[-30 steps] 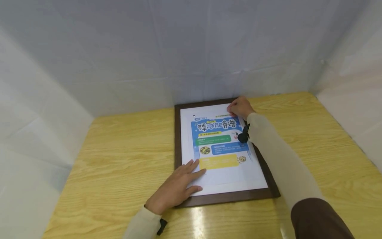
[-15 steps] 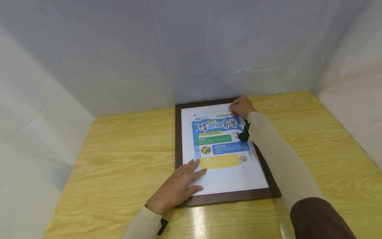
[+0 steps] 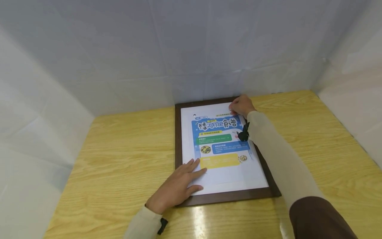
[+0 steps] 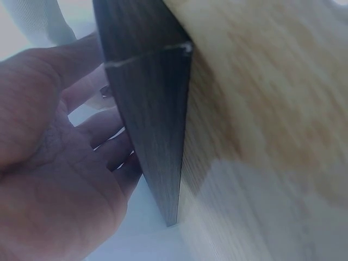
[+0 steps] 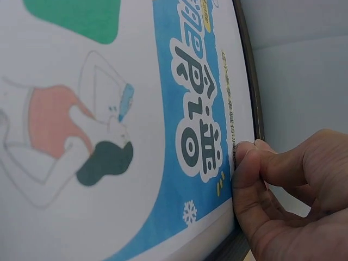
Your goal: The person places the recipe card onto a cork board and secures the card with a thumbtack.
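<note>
A printed poster (image 3: 219, 146) with blue, green and yellow blocks lies on a white board with a dark brown wooden frame (image 3: 231, 196). At the poster's upper left sits a small silver bead (image 3: 194, 115). My left hand (image 3: 176, 186) rests over the frame's lower left corner, fingers spread with their tips on the white surface. My right hand (image 3: 242, 107) is at the poster's upper right corner. In the right wrist view, thumb and index finger pinch together there on a small shiny thing, mostly hidden by the fingertips. The left wrist view shows the frame's side edge (image 4: 155, 119) beside the palm.
The board lies flat on a yellow wood-grain table (image 3: 128, 152), its far edge close to the grey-white sheet wall (image 3: 191, 49). Pale sheets also stand along the left and right sides. Dark bands (image 3: 244, 132) sit at both wrists.
</note>
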A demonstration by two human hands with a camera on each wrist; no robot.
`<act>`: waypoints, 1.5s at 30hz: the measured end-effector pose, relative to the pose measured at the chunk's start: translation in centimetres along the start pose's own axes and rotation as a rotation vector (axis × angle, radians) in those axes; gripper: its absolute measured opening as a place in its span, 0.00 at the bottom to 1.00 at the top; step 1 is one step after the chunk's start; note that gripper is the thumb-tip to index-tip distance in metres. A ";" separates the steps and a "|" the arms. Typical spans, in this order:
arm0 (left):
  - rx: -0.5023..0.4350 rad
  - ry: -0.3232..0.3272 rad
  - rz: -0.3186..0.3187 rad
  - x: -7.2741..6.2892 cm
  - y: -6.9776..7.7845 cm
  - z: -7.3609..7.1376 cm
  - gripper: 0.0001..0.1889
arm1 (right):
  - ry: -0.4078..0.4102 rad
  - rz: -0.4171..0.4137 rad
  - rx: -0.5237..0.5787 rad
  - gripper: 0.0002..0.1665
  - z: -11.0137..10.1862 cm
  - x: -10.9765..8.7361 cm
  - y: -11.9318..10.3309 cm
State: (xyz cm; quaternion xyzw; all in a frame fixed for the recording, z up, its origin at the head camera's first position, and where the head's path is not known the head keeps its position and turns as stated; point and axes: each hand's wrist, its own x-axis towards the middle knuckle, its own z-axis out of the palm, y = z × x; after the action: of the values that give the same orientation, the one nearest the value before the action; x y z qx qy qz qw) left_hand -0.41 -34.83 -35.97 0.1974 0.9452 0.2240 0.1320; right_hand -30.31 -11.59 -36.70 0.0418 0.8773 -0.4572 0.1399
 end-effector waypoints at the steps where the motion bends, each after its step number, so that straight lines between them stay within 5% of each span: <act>1: 0.000 0.000 -0.001 0.0 0.0 0.0 0.29 | -0.001 0.001 0.000 0.06 0.0 0.0 0.0; 10: 0.005 0.005 -0.002 0.0 -0.1 0.0 0.29 | 0.032 0.018 -0.003 0.04 0.5 0.3 -0.1; 19: 0.004 0.002 -0.005 -0.1 -0.1 0.0 0.29 | 0.090 -0.088 -0.088 0.06 0.9 -0.1 -0.1; 38: 0.001 -0.013 0.000 0.1 0.2 -0.1 0.29 | 0.103 0.017 -0.106 0.05 0.8 -0.2 -0.6; 45: 0.007 -0.014 0.009 -0.1 0.1 0.0 0.29 | 0.084 -0.032 -0.130 0.07 0.7 -0.6 -0.3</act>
State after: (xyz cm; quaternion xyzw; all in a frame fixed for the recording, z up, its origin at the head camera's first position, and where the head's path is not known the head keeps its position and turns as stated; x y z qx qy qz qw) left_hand -0.31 -34.78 -35.87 0.2039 0.9441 0.2201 0.1370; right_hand -29.66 -12.27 -36.64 0.0376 0.9108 -0.3993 0.0982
